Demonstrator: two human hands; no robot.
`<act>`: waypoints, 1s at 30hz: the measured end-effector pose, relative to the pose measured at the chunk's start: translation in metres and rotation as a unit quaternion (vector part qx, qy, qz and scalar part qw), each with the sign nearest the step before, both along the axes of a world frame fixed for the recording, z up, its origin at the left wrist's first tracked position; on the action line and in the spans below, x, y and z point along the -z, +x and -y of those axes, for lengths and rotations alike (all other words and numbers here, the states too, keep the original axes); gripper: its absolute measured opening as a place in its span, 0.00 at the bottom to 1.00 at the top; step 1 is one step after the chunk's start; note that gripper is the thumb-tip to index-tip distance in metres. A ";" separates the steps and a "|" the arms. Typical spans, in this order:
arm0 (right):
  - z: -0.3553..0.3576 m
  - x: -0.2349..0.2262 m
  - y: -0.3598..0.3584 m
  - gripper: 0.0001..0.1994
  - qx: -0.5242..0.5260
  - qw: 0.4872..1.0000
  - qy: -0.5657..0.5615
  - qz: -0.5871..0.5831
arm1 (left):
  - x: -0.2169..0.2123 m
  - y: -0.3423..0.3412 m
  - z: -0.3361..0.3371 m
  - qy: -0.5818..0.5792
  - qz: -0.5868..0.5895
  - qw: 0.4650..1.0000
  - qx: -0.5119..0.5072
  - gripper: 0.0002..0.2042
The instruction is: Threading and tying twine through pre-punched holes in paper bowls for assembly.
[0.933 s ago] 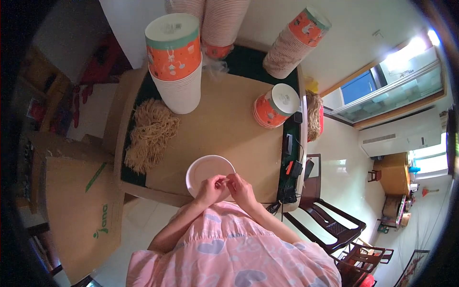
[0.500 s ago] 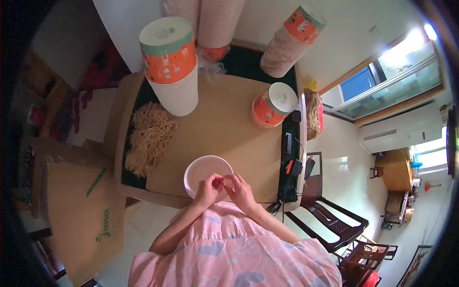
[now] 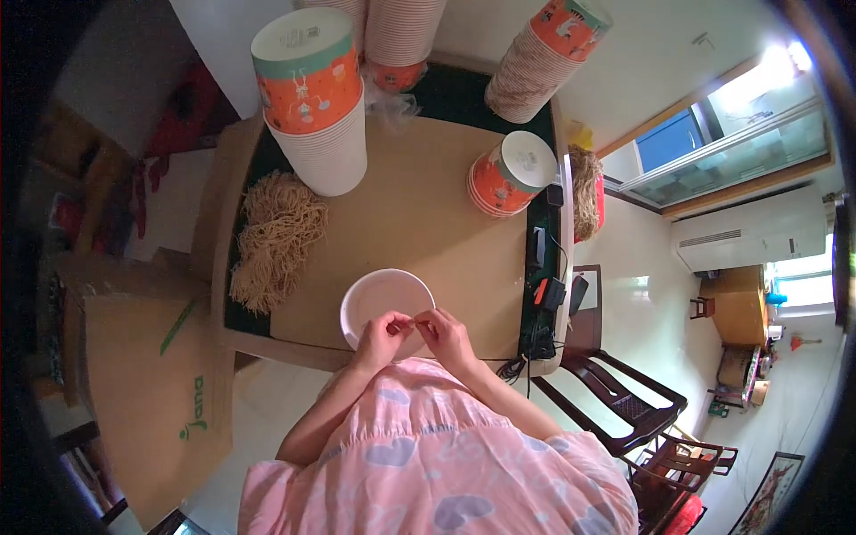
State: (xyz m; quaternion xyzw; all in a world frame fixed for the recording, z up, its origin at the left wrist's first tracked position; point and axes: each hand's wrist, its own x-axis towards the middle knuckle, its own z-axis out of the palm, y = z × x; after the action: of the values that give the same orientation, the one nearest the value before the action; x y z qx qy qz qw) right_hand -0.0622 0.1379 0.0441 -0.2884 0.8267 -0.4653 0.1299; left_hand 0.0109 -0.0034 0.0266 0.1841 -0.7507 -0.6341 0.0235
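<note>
My left hand (image 3: 382, 339) and my right hand (image 3: 446, 341) meet over the near rim of a white paper bowl (image 3: 379, 294) standing at the table's front edge. The fingers of both hands are pinched together, fingertips almost touching. Whatever lies between them is too small to make out. Left of the bowl is a heap of tan, stringy strands (image 3: 278, 234). A short stack of orange printed paper bowls (image 3: 506, 183), turned upside down, stands at the right of the table.
A tall stack of white and orange paper bowls (image 3: 312, 125) rises at the back left, with more stacks (image 3: 548, 62) behind. Chargers and cables (image 3: 542, 294) line the right edge. A cardboard box (image 3: 152, 392) is at the left, and a dark wooden chair (image 3: 624, 401) at the right.
The hands have moved slightly and their fingertips have come closer together. The whole view has shifted a little, so the table and stacks sit higher in the picture.
</note>
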 end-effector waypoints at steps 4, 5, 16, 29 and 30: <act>0.001 0.001 0.002 0.05 0.025 0.999 -0.023 -0.002 | 0.002 0.000 -0.001 0.025 0.015 1.000 -0.007 0.04; 0.001 0.001 0.002 0.05 0.025 0.999 -0.023 -0.002 | 0.002 0.001 -0.001 0.029 0.009 0.999 -0.009 0.04; 0.001 -0.003 0.001 0.06 0.038 0.999 -0.007 0.028 | 0.009 0.002 -0.004 0.077 0.028 0.996 -0.031 0.07; 0.000 -0.004 0.000 0.04 0.006 1.000 0.004 0.008 | 0.005 -0.004 -0.005 0.024 0.008 0.999 -0.028 0.03; 0.000 -0.005 0.000 0.04 0.004 1.000 0.010 0.009 | 0.004 -0.003 -0.004 0.016 0.011 0.999 -0.027 0.03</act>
State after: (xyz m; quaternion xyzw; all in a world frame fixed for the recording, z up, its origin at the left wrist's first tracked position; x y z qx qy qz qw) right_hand -0.0619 0.1375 0.0494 -0.2800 0.8311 -0.4602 0.1380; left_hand 0.0077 0.0006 0.0221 0.2114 -0.7357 -0.6429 0.0291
